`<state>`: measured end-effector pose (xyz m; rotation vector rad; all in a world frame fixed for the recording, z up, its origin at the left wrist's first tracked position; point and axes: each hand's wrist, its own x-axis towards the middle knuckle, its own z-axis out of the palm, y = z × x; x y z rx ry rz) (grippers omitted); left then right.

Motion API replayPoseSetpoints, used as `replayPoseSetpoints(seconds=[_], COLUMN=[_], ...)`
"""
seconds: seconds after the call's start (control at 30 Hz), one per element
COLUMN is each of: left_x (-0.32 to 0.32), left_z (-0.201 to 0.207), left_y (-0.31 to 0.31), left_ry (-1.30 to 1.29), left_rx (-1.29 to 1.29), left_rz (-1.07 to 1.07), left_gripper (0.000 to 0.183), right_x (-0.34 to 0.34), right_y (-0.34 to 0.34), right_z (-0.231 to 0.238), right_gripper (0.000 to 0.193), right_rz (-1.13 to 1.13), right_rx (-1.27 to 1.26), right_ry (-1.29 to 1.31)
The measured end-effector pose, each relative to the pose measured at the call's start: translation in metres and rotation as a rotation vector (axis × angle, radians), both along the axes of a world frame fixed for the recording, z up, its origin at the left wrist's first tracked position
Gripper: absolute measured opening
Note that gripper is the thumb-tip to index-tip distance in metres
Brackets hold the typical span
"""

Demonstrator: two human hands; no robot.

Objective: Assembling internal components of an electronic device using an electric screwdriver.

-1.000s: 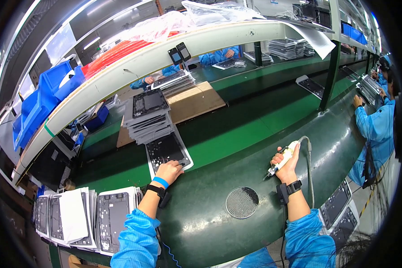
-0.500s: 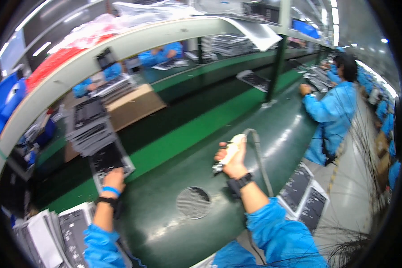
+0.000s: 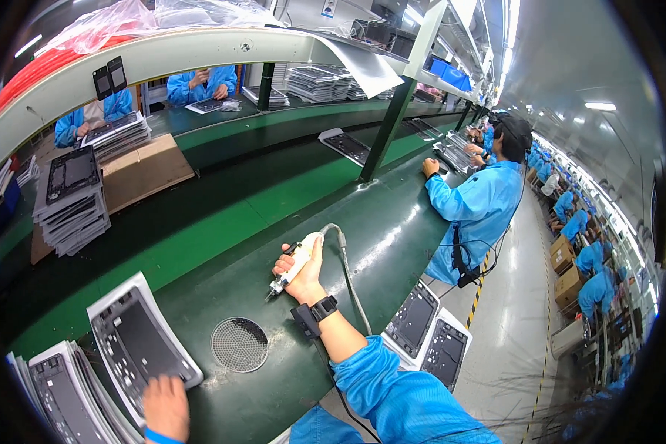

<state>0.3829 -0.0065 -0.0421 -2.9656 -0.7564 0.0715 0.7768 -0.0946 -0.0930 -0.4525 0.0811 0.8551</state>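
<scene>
the left hand [image 3: 166,408] lies over the near end of a dark panel with a white border [image 3: 140,337], fingers slightly spread on its face; i cannot tell whether the thumb grips from below. this panel is toward the left end of the green worktop [image 3: 288,377], slanting away from the person, its far end reaching over the bright green strip [image 3: 233,226] along the worktop's far side. small pale pieces dot its dark face. just left of it, by the worktop's left end, stands a row of similar panels [image 3: 63,392].

the right hand [image 3: 301,275] is wrapped around a white powered screwdriver [image 3: 305,253], held up over the middle of the worktop with the tip angled down toward the left. a grey cord [image 3: 351,285] loops from its rear end down toward the near edge. between the two hands, a round perforated grille [image 3: 239,345] is set in the worktop.

beside the near edge, right of the right forearm, two more panels [image 3: 429,337] lie side by side. farther along that edge, a co-worker in blue [image 3: 481,192] leans over the worktop.
</scene>
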Motion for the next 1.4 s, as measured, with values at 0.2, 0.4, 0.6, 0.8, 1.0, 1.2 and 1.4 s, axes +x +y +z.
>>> replayPoseSetpoints(seconds=[0.2, 0.4, 0.6, 0.8, 1.0, 1.2, 1.4], left_x=[-0.044, -0.074, -0.065, -0.097, -0.088, -0.071, -0.016], left_z=[-0.008, -0.039, 0.003, -0.023, -0.029, 0.006, -0.002], left_y=[-0.078, -0.131, -0.058, -0.012, -0.01, -0.018, 0.022], left_ry=[0.101, -0.178, -0.319, -0.43, -0.527, -0.276, -0.409], left_rx=[-0.159, -0.252, -0.495, -0.42, -0.635, -0.334, -0.322], left_rz=[-0.228, -0.418, -0.267, 0.391, 0.353, 0.331, -0.123], left_gripper=[0.032, 0.031, 0.04, 0.045, 0.028, 0.027, 0.039], right_x=[-0.005, -0.014, 0.002, -0.006, -0.005, -0.001, 0.0], right_y=[0.012, -0.006, -0.007, 0.011, 0.003, 0.004, 0.002], right_z=[-0.002, 0.023, 0.003, 0.003, 0.004, 0.0, -0.003], right_gripper=[0.083, 0.08, 0.075, 0.074, 0.074, 0.076, 0.075], right_rz=[0.01, -0.114, -0.076, -0.034, -0.063, -0.017, 0.01], right_rx=[0.001, -0.135, -0.026, -0.017, 0.008, 0.016, -0.004], right_ry=[0.014, -0.076, -0.047, -0.053, -0.03, -0.053, -0.092])
